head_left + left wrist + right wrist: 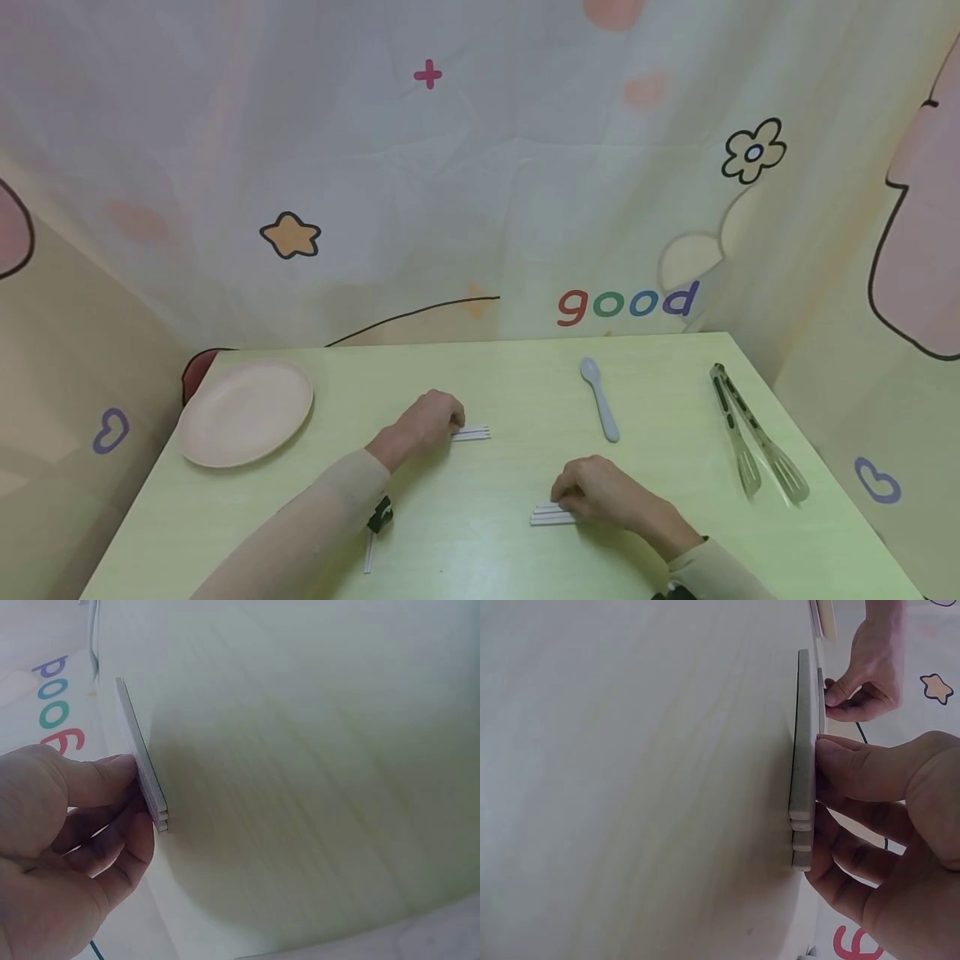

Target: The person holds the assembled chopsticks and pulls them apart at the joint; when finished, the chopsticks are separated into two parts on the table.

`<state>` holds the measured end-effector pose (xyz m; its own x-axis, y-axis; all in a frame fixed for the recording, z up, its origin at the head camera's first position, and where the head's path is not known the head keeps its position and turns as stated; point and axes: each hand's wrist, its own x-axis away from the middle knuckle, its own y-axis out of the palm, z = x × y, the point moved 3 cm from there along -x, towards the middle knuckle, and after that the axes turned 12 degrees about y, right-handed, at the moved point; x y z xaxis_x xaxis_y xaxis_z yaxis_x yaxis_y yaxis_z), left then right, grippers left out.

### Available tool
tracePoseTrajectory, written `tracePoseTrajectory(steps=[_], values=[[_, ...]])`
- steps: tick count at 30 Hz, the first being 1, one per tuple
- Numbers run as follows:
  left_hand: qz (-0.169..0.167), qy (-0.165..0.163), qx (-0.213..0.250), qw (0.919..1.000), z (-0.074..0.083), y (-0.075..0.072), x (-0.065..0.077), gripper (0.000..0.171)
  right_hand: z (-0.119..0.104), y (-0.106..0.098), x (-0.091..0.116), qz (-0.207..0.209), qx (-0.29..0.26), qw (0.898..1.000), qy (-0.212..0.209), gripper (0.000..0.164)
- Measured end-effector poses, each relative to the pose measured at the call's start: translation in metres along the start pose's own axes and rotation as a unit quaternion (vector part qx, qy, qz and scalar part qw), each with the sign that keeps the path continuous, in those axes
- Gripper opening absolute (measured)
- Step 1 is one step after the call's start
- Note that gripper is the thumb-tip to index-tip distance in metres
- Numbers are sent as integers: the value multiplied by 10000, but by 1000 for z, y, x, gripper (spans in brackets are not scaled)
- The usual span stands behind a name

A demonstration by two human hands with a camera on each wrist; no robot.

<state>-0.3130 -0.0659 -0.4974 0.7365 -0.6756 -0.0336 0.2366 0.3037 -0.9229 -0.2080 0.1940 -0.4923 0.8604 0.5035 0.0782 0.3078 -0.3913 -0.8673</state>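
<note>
- A pale patterned curtain (pixel 480 183) fills the upper half of the frame, the word "good" printed right of centre.
- A light yellow-green table (pixel 480 546) spreads across the lower half.
- A round pale plate (pixel 246 412) lies at the left of the frame.
- Metal tongs (pixel 758 431) rest at the right, arms parted.
- The left hand (pixel 423 422), near the centre, pinches a left bundle of white sticks (pixel 472 434) between thumb and curled fingers; the ends point right.
- The right hand (pixel 606 493), lower right of centre, pinches a right bundle of white sticks (pixel 553 518); the ends point left. Whether either bundle is lifted, I cannot tell.
- A pale spoon (pixel 601 402) lies above the right hand.
- A lone white stick (pixel 368 553) lies at lower centre-left, by a black device (pixel 380 515) on the left wrist.
- Likely risks: the right bundle's ends look stepped — an uneven squeeze could let one stick slip out; a low sweep of the left wrist could knock the lone stick askew.
</note>
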Motion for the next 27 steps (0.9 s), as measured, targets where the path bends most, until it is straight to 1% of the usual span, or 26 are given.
tracePoseTrajectory(steps=[7, 16, 27], values=[[26, 173, -68, 9998, 3, -1, 1, 10, -1, -1, 0, -16, 13, 10000, -26, 15], [10, 141, -99, 9999, 2, -2, 3, 13, 0, -1, 0, -6, 99, 9999, -111, 15], [96, 375, -148, 9991, 4, -9, 5, 13, -3, -4, 1, 1, 121, 9998, -150, 18]])
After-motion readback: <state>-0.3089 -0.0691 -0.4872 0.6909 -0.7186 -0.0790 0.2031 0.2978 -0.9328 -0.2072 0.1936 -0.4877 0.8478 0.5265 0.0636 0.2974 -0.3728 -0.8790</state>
